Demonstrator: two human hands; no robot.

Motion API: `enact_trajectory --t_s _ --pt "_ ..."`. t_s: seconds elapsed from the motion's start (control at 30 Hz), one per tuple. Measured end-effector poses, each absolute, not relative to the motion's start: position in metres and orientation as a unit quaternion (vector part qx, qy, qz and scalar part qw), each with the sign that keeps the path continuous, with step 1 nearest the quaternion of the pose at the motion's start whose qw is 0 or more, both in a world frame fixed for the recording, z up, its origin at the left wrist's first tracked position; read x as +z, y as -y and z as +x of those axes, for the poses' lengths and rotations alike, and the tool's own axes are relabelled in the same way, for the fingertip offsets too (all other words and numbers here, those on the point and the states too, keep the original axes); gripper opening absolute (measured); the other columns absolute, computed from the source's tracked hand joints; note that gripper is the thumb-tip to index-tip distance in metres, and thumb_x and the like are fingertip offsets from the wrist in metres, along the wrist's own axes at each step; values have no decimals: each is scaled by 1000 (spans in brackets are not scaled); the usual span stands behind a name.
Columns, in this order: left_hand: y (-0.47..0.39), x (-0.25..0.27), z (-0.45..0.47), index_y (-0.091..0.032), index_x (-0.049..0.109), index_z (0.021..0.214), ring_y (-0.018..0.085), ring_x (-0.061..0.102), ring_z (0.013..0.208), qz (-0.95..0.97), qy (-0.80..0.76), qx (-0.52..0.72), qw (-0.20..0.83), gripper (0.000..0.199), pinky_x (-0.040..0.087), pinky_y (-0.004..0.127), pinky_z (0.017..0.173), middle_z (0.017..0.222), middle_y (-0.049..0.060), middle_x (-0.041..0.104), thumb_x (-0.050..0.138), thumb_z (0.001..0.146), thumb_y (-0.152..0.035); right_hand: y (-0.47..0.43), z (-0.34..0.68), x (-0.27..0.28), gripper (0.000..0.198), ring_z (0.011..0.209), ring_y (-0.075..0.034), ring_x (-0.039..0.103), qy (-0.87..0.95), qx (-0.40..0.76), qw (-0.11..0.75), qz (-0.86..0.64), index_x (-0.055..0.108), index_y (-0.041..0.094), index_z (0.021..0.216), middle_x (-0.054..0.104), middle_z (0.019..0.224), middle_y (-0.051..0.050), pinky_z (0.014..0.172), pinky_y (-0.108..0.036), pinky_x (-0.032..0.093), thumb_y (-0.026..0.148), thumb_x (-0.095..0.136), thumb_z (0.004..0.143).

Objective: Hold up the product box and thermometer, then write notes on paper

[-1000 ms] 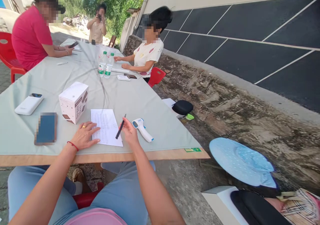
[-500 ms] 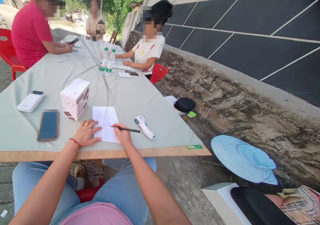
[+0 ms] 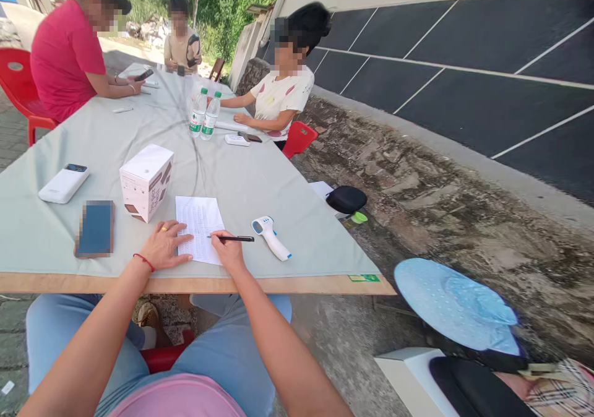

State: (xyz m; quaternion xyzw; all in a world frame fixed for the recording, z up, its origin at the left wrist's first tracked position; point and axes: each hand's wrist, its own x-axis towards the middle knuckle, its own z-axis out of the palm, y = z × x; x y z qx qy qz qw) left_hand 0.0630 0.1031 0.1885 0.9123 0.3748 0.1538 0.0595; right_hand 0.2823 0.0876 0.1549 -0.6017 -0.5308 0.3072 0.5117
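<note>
A sheet of paper (image 3: pixel 200 210) with rows of small print or writing lies near the front edge of the table. My left hand (image 3: pixel 164 245) rests flat on its left side with fingers spread, a ring and a red wrist cord on it. Gripped in my right hand (image 3: pixel 227 253) is a black pen (image 3: pixel 239 239), its tip at the paper and its barrel leaning right. Just right of the sheet lies a white infrared thermometer (image 3: pixel 273 239). A white printed box (image 3: pixel 146 182) stands behind my left hand.
A smartphone (image 3: pixel 94 229) and a white power bank (image 3: pixel 64 184) lie on the left of the cloth-covered table (image 3: pixel 260 188). Two water bottles (image 3: pixel 204 115) stand farther back. Three people sit around the far part. A blue hat (image 3: pixel 457 305) is at the lower right.
The view has shifted slightly, so most things appear a little to the right. The pen has swung to a flatter angle in my right hand. My left hand stays on the paper.
</note>
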Motion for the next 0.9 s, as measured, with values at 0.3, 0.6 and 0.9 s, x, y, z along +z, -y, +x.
enact_trajectory --t_s 0.3,0.6,0.9 --pt "-102 191 63 -27 62 126 34 43 129 916 -377 133 38 55 30 52 104 138 12 53 53 85 -61 -88 283 154 27 57 -17 54 532 304 515 -600 65 19 68 62 60 -2 56 -29 45 43 51 65" --pt "-102 190 63 -27 62 126 34 43 128 916 -375 137 42 55 30 52 104 138 11 53 53 84 -61 -89 283 152 28 58 -17 55 521 313 524 -596 65 19 69 64 62 -3 58 -29 47 44 52 66" --pt "-103 189 63 -27 62 126 34 43 128 916 -376 134 43 55 30 52 104 138 12 53 54 83 -62 -88 284 152 28 59 -17 56 532 302 516 -600 65 19 69 64 62 -3 58 -29 47 44 51 67"
